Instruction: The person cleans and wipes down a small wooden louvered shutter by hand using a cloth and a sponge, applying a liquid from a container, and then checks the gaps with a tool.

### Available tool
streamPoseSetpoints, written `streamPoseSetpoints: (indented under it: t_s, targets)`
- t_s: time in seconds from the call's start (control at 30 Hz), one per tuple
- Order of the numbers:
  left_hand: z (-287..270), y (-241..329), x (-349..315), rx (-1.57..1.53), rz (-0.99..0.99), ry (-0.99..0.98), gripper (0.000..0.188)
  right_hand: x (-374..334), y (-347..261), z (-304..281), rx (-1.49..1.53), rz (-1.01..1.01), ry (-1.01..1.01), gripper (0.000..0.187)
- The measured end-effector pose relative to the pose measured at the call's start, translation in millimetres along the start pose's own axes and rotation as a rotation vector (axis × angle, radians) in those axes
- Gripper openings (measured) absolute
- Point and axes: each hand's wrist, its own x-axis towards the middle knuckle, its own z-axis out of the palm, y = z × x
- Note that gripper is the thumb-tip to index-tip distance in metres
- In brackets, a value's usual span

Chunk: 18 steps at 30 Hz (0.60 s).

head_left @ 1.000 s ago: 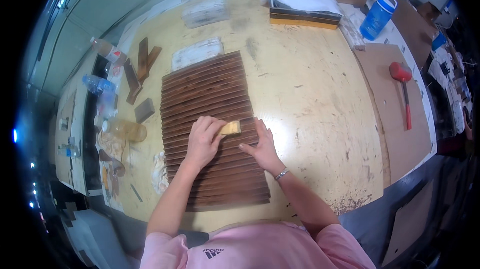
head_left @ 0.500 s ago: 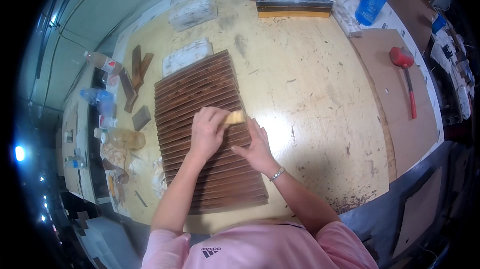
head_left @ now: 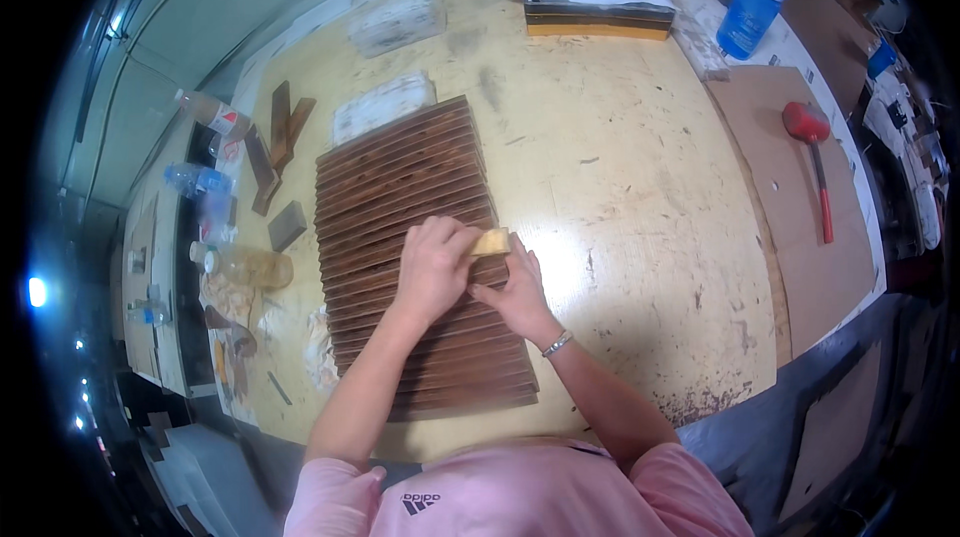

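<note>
Along the left edge of the workbench lie several clear plastic bottles, and just inside them a few loose dark wood offcuts and a small grey block. Next comes the ribbed brown wooden panel, a long slab of parallel slats lying flat on the pale, scuffed bench top and running from near the person's chest toward the far side. The left hand rests on the middle of the panel, fingers curled down over a small tan sanding block and gripping its near end. The right hand sits just beside it, touching it, palm down on the slats with the fingers partly bent and the fingertips against the same block; a bracelet shows at the wrist. Whether the right hand truly grips the block or only steadies it, I cannot tell. Farther right the bench is bare and scratched, then a brown board carries a red-handled mallet. At the far right corner stands a blue container.
</note>
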Motion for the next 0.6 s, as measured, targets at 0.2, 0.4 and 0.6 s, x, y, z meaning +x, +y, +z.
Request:
streamPoseSetpoints:
  t_s: [0.2,0.4,0.6]
  targets:
    - [-22.2,-28.8,-27.8,0.070,-0.165,-0.003,0.031,-1.1,7.9,9.9,0.012,-0.029,0.077,0.104]
    - [-1.4,2.9,1.9,-0.109,-0.085,0.036,0.031,0.5,10.3,6.0,-0.005,-0.038,0.079,0.101]
    - [5.0,3.1,-4.4,0.001,-0.022,0.071,0.031,-0.1,7.3,9.3,0.024,-0.055,0.105,0.098]
